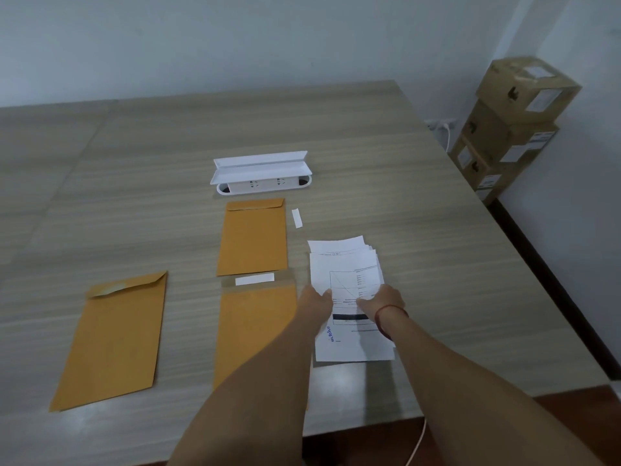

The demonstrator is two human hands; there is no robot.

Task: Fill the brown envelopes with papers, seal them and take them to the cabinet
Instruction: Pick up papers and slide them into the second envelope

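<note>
Spreading across most of the view, the wood-grain desk [386,169] carries everything for the job, while three stacked cardboard boxes [510,129] stand against the wall beyond its right edge, out of the way.

Three brown envelopes lie flat and apart, probably so each can be handled singly. The left envelope [111,341] has its flap folded down but lifting a little. The far envelope [252,237] has its flap pressed flat and looks sealed. The near envelope [255,331] lies with its flap open towards the far one, seemingly ready to be filled.

The stack of papers [349,280] sits just right of the near envelope, fanned unevenly, within easy reach of its mouth. A white socket box [260,178] with its lid up sits behind the far envelope.

The left hand [316,301] pinches the stack's left edge, thumb on top, likely to separate sheets. The right hand [383,299] lies with its fingers on the top sheet; whether it pinches or only steadies, I cannot tell.

A white liner strip [254,279] covers the open flap's glue, so sealing is not yet begun there. A loose strip [297,217] beside the far envelope is probably peeled backing.
</note>
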